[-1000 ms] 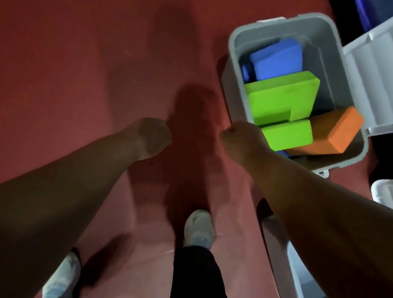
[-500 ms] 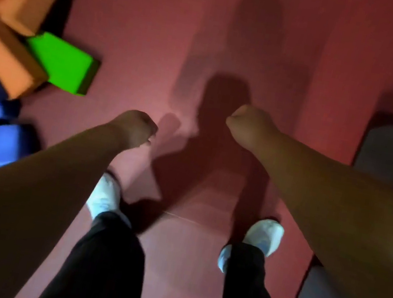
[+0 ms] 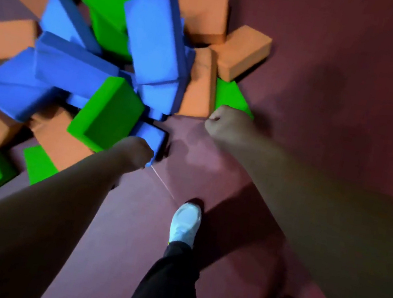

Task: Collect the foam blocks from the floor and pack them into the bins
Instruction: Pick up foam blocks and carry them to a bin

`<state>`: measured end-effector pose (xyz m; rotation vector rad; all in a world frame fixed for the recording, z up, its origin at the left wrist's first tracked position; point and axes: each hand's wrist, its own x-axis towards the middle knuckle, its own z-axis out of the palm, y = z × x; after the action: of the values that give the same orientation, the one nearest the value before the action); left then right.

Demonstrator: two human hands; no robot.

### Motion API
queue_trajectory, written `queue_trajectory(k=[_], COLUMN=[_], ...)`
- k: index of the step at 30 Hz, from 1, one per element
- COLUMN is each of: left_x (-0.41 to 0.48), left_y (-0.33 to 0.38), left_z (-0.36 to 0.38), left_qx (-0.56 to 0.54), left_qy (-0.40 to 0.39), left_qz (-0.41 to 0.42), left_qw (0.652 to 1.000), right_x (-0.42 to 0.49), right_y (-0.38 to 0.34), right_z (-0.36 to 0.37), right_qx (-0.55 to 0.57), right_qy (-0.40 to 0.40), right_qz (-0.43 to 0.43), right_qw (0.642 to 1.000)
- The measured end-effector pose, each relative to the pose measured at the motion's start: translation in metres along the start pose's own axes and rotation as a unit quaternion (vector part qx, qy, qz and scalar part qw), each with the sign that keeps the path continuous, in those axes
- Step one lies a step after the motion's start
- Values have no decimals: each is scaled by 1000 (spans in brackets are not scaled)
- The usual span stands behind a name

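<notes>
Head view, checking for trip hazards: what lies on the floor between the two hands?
In the head view, mostly bare red floor; only a small blue block pokes in beside the left hand, short of the right hand.

No readable txt, labels, brands or nos. anywhere on the foam blocks (image 3: 153, 44), floor or shoes.

Blue, green and orange foam blocks (image 3: 153, 44) are heaped up at the far left, some tilted, some laid flat.
</notes>
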<state>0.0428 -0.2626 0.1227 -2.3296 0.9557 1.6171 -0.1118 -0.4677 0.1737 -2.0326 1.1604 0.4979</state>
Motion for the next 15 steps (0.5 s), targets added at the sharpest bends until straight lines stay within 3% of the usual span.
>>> queue_trajectory(k=[2, 4, 6, 8, 10, 11, 15], left_x=[11, 16, 21, 24, 28, 33, 47], left_y=[-21, -26, -26, -28, -33, -35, -53], left_z=[-10, -19, -23, -30, -36, -42, -69], left_qx=[33, -41, -81, -126, -201, -216, -186], left_qy=[-40, -20, 60, 90, 129, 187, 294], left_qz=[-3, -7, -30, -28, -58, -70, -117], left_qw=[999, 999, 994, 988, 969, 956, 930], right_x=[16, 31, 47, 64, 86, 97, 148], right_y=[-29, -47, -54, -57, -58, -58, -73], right_z=[4, 10, 18, 24, 28, 31, 37], right_qx=[-14, -24, -38, -29, -10, 0, 56], right_qy=[-2, -19, -46, -69, -83, -89, -98], right_qz=[-22, -39, -54, -51, -38, -28, -10], right_qw=[1000, 999, 997, 996, 996, 996, 994])
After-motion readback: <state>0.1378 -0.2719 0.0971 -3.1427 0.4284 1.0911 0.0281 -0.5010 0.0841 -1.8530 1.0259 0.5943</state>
